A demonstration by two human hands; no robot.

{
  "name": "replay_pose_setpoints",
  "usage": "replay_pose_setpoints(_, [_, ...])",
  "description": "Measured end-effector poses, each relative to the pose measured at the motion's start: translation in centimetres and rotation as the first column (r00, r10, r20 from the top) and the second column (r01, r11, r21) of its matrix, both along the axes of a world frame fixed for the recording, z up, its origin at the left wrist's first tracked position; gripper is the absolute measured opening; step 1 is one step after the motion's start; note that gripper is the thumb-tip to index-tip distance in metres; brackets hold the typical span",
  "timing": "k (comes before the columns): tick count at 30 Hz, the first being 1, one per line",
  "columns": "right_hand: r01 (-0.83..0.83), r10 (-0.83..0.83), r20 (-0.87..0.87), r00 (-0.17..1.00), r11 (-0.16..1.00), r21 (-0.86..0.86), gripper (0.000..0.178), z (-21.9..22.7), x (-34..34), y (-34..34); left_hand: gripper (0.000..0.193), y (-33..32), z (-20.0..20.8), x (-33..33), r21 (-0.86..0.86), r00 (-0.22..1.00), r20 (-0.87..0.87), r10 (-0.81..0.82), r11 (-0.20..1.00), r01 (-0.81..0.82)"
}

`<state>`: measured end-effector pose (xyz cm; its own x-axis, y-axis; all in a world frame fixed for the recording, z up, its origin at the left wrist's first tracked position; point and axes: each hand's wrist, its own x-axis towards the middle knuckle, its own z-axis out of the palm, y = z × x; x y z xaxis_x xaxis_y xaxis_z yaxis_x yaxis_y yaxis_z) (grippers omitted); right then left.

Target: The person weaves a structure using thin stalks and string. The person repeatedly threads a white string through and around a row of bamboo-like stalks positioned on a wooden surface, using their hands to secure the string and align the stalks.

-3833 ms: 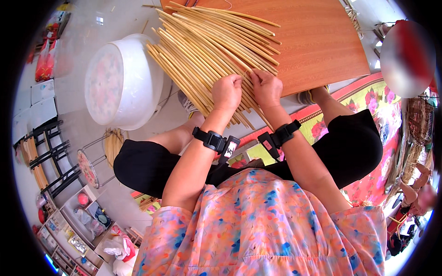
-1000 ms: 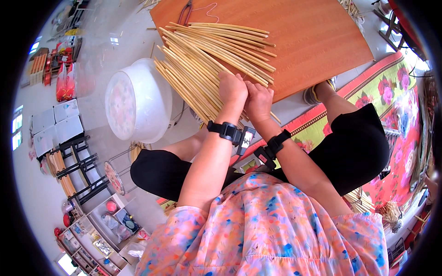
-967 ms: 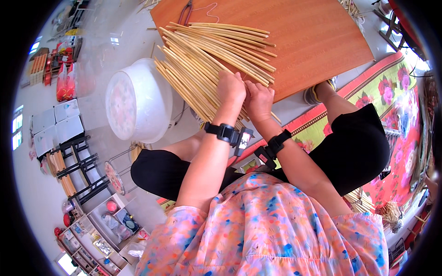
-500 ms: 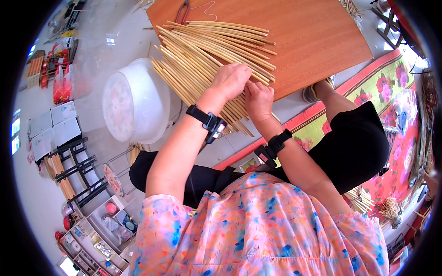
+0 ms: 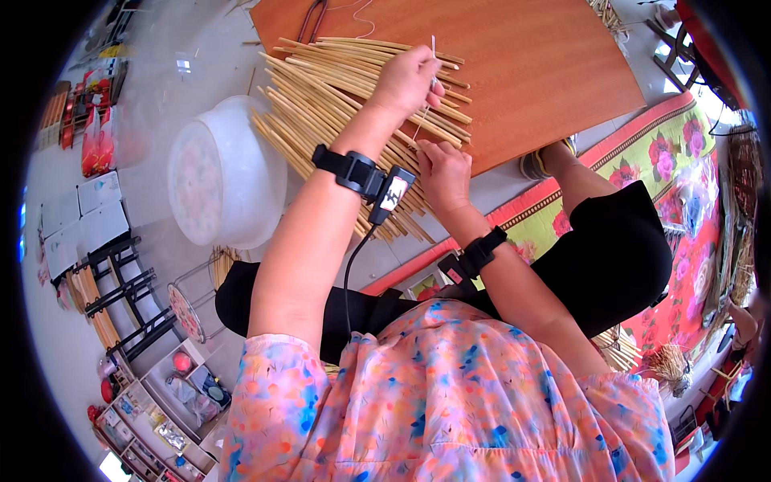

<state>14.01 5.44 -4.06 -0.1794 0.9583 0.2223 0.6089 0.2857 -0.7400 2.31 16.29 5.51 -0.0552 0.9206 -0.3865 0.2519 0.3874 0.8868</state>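
A row of pale yellow plant stalks (image 5: 325,100) lies fanned side by side, partly on a reddish-brown board, with its near ends overhanging the edge. My left hand (image 5: 404,83) is raised over them, its fingers closed on a white thread (image 5: 422,119); a thin white length sticks up past the fingertips. From there the thread runs taut down to my right hand (image 5: 447,175), whose thumb and forefinger pinch at the near side of the stalks. What lies right under those fingertips is partly hidden.
The board (image 5: 546,80) stretches away to the right. Red-handled pliers or cutters (image 5: 312,20) lie at its far left. A white translucent tub (image 5: 241,173) stands left of the stalks. A flowered mat (image 5: 554,217) covers the floor at right, and a stool (image 5: 189,312) stands at left.
My left hand has lifted away from my right, up and slightly left, drawing the thread out between them. My right hand has stayed low by the stalks, shifting slightly left.
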Motion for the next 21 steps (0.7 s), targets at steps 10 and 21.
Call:
replay_pose_setpoints(10, [-0.069, 0.070, 0.199, 0.977, 0.998, -0.016, 0.017, 1.1, 0.3, -0.7, 0.018, 0.1, 3.3, -2.2, 0.350, 0.977, 0.155, 0.148, 0.916, -0.195])
replay_pose_setpoints(21, [-0.051, -0.022, 0.326, 0.945, 0.976, 0.212, 0.016, 1.8, 0.5, 2.8, 0.019, -10.3, 1.0, -7.3, 0.202, 0.864, 0.082, 0.496, 0.841, -0.502])
